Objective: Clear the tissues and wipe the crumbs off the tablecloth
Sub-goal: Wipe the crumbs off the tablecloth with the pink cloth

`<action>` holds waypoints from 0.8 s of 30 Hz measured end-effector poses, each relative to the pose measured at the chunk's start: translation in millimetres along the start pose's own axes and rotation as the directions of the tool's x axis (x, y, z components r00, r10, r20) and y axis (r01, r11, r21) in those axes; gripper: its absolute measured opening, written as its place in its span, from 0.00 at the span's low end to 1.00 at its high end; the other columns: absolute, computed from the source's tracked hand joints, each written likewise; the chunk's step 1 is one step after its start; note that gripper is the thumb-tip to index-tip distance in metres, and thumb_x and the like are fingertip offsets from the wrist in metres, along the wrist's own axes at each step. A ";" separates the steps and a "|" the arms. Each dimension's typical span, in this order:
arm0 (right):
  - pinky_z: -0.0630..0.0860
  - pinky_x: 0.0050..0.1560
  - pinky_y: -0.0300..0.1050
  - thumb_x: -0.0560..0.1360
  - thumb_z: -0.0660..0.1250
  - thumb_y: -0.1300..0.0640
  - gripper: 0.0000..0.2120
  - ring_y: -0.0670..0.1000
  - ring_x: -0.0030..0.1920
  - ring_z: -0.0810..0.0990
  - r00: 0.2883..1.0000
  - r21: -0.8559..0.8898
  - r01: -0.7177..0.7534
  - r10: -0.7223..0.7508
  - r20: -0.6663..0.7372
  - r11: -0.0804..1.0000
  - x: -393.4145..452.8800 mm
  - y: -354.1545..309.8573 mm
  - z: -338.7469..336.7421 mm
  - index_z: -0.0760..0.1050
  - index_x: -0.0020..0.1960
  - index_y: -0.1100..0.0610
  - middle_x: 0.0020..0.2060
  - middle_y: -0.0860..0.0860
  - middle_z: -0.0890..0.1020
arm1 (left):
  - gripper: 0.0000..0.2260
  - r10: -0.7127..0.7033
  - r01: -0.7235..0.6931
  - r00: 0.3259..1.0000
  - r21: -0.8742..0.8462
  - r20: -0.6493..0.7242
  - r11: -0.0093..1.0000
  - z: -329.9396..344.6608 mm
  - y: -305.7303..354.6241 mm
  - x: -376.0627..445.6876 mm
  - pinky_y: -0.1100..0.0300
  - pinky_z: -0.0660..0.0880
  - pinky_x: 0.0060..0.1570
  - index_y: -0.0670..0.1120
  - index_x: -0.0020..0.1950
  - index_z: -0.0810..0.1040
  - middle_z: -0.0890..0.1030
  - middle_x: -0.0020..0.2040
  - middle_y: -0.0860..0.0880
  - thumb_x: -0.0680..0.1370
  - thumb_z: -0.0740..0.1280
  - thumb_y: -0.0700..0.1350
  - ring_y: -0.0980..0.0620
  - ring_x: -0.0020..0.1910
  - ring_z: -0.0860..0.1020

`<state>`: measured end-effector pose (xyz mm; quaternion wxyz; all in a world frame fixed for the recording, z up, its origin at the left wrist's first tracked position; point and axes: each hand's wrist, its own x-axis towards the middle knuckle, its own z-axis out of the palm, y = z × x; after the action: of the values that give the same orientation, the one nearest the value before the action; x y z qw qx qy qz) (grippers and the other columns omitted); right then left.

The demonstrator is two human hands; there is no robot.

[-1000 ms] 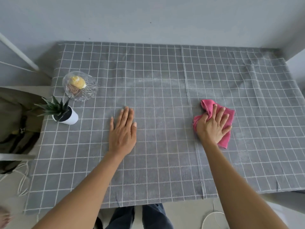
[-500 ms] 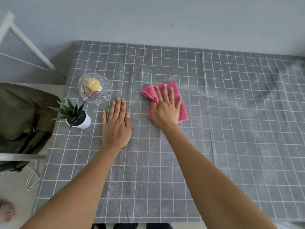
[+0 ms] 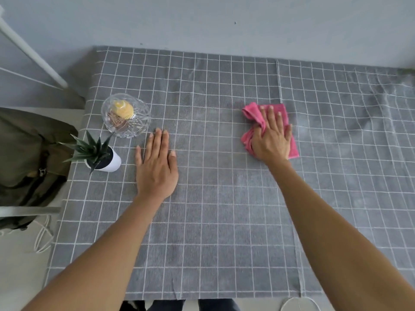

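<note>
No tissues are visible on the tablecloth [image 3: 224, 209] now, so you can judge that first part as finished, at least for the area that the camera covers; the far right of the table is cut off. What is left is the wiping. Single crumbs are too small to tell, but a pale, dusty haze lies on the fabric around the middle and toward 2 o'clock, so I think the wiping is somewhere in progress and not complete. Your right hand [image 3: 271, 140] lies flat on the pink cloth [image 3: 293, 147] at about 1 o'clock from the centre of the table, with the fingers stretched out and spread, pressing the cloth down and not clenched around it; the cloth is bunched at its far left corner. The right forearm reaches in from 5 o'clock. Your left hand [image 3: 156, 169] rests palm down on the bare tablecloth at about 10 o'clock, fingers straight and close together, holding nothing; it probably keeps the fabric from sliding. Just beyond it stand the glass bowl [image 3: 125, 115] and the small potted plant [image 3: 101, 157], near the left edge, so wipe carefully around them.
</note>
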<state>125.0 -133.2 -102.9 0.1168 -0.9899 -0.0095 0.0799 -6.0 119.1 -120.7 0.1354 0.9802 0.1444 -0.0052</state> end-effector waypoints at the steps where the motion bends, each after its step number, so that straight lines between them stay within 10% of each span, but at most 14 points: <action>1: 0.38 0.75 0.58 0.82 0.43 0.48 0.26 0.50 0.77 0.41 0.999 0.010 -0.046 0.046 -0.005 0.999 0.2 0.2 -0.8 0.38 0.77 0.46 0.78 0.48 0.44 | 0.25 0.000 0.000 1.000 0.001 -0.001 1.000 -0.1 0.0 -0.3 0.47 0.42 0.75 0.50 0.78 0.44 0.44 0.78 0.53 0.81 0.41 0.52 0.55 0.77 0.43; 6: 0.36 0.74 0.59 0.80 0.43 0.45 0.27 0.53 0.77 0.40 0.991 0.037 -0.137 0.137 -0.006 0.990 0.2 -42.1 11.1 0.40 0.77 0.45 0.78 0.48 0.42 | 0.25 0.005 -0.005 1.000 0.013 -0.007 1.000 1.1 0.3 -1.0 0.45 0.43 0.75 0.49 0.78 0.44 0.44 0.78 0.52 0.81 0.42 0.52 0.53 0.77 0.43; 14: 0.35 0.74 0.59 0.81 0.42 0.45 0.27 0.53 0.77 0.39 0.980 0.041 0.190 -0.192 0.046 0.981 -18.9 -121.1 35.3 0.40 0.78 0.45 0.78 0.48 0.43 | 0.25 -0.008 0.008 1.000 0.024 0.001 1.000 1.8 3.1 -1.2 0.46 0.42 0.75 0.49 0.78 0.44 0.44 0.79 0.52 0.81 0.42 0.52 0.54 0.77 0.43; 24: 0.37 0.75 0.56 0.79 0.39 0.46 0.27 0.50 0.77 0.39 0.998 -0.064 0.054 -0.055 -0.007 0.997 -7.9 7.0 5.8 0.36 0.77 0.45 0.77 0.49 0.42 | 0.25 0.003 -0.003 1.000 0.015 0.002 1.000 0.4 0.3 0.1 0.47 0.42 0.75 0.50 0.78 0.44 0.44 0.79 0.52 0.81 0.42 0.52 0.54 0.77 0.44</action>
<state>116.2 -139.0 -109.0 0.0876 -0.9928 -0.0384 0.0720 -5.8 118.8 -121.1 0.1282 0.9814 0.1428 -0.0072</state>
